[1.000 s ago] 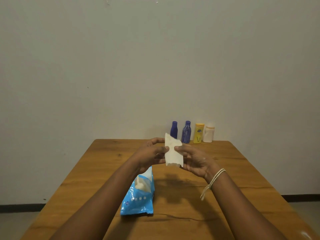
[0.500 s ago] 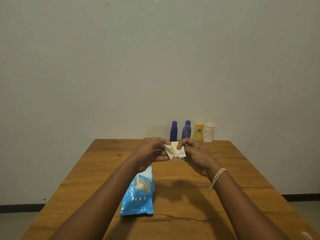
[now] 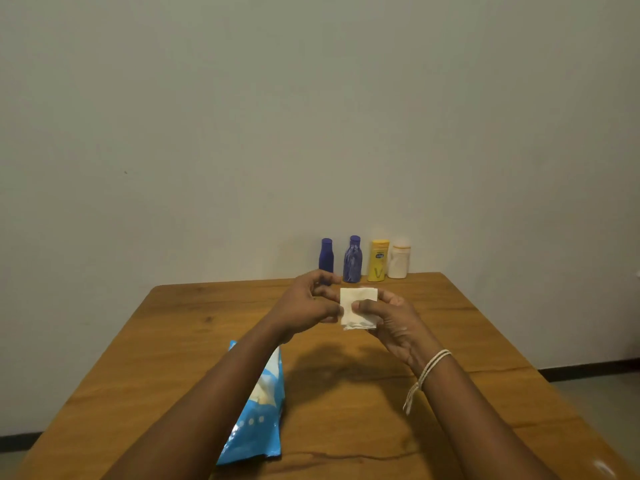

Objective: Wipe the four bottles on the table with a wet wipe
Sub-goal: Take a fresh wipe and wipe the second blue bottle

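A white wet wipe, folded into a small square, is held above the table's middle. My right hand pinches it with the thumb across its front, and my left hand touches its left edge with its fingertips. Along the table's far edge, against the wall, stand a dark blue bottle, a blue marbled bottle, a yellow bottle and a white bottle. All are upright and beyond both hands.
A blue wet wipe pack lies on the wooden table under my left forearm, its opening facing away. A plain wall stands right behind the bottles. Floor shows past the table's right edge.
The wipe was a long hanging strip, then got bunched between both hands, and is now a flat folded square. The head view has shifted slightly; bottles and pack have not moved.
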